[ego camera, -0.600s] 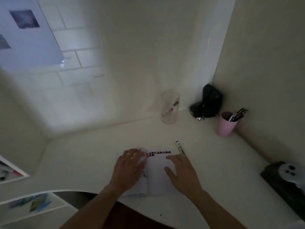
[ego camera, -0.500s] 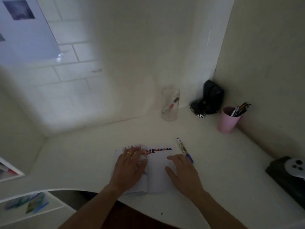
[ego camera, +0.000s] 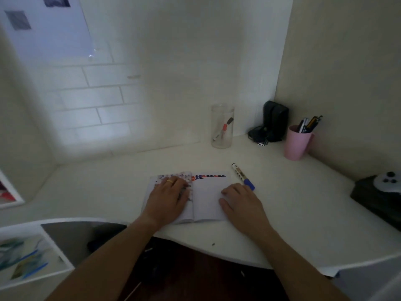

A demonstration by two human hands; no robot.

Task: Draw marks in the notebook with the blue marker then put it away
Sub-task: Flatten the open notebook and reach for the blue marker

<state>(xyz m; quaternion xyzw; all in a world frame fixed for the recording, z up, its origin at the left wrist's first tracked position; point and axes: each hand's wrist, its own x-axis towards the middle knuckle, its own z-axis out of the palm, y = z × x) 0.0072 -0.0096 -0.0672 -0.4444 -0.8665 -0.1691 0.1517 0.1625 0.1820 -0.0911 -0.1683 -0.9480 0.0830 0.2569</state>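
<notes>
Two bare hands lie flat on a small open notebook at the front edge of a smooth, pale desk. The left hand, a thin gold ring on one finger, presses down the left page, which is thickly speckled with small dark and reddish marks. The right hand rests palm down on the lower right part of the right page, fingers spread and loosely curved; neither grip has hold of anything. That right page is mostly blank paper, with a short band of red and blue marks along its top edge.

The blue marker lies on the desk just beside the notebook's upper right corner, a slim cylinder with a pale printed barrel and a blue cap. It slants away from the right hand, its blue end just beside the fingertips; whether they touch I cannot tell.

Further back stands a clear cylindrical jar with a red-capped and a dark-capped marker leaning inside. Near the corner sit a black boxy object with a tangled cord and a matte pink cup bristling with pens.
</notes>
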